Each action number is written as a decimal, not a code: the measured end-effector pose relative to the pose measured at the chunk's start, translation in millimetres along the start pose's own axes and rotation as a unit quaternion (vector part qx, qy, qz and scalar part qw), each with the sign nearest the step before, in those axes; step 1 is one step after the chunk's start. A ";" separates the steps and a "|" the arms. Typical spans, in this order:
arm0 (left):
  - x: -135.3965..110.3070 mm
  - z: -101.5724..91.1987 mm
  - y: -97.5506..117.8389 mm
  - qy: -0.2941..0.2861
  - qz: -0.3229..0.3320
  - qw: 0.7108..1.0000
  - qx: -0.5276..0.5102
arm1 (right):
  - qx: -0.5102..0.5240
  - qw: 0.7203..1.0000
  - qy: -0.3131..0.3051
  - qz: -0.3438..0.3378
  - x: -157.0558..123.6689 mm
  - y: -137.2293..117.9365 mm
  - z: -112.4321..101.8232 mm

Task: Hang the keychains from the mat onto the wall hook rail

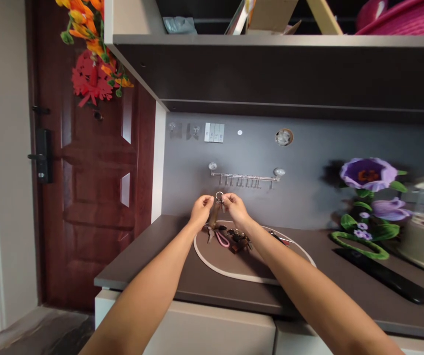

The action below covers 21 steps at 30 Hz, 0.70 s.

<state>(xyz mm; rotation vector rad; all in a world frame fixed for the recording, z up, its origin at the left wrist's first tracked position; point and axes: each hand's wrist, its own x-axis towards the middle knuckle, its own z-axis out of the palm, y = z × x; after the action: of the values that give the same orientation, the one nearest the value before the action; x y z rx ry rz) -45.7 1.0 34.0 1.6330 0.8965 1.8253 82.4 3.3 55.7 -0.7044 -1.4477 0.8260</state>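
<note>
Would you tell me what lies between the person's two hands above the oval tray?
A metal key ring, pinched by the left hand and right hand, a brown strap hanging from it, in the head view.

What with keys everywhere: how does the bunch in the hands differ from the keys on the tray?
The held bunch hangs in the air, pinched by the left hand and right hand; the tray keys lie flat on the oval tray. The held bunch is one set; the tray keys are several, one with a pink loop. Both are below the hook rail.
</note>
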 end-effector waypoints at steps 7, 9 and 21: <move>7.6 -8.0 -15.1 0.111 -0.049 0.982 0.143 | 0.047 0.992 0.086 0.078 36.3 -12.9 16.8; 8.1 -8.8 -16.2 0.112 -0.051 0.978 0.165 | 0.055 0.987 0.122 0.085 46.3 -14.2 20.4; 10.7 -8.4 -20.0 0.102 -0.050 0.973 0.201 | 0.047 0.953 0.259 0.149 73.6 -1.8 32.4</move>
<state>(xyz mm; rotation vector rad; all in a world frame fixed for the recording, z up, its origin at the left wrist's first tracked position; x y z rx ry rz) -56.3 20.9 25.0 1.6075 1.4929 1.8507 46.5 60.9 99.0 -0.9964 -0.8361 0.8509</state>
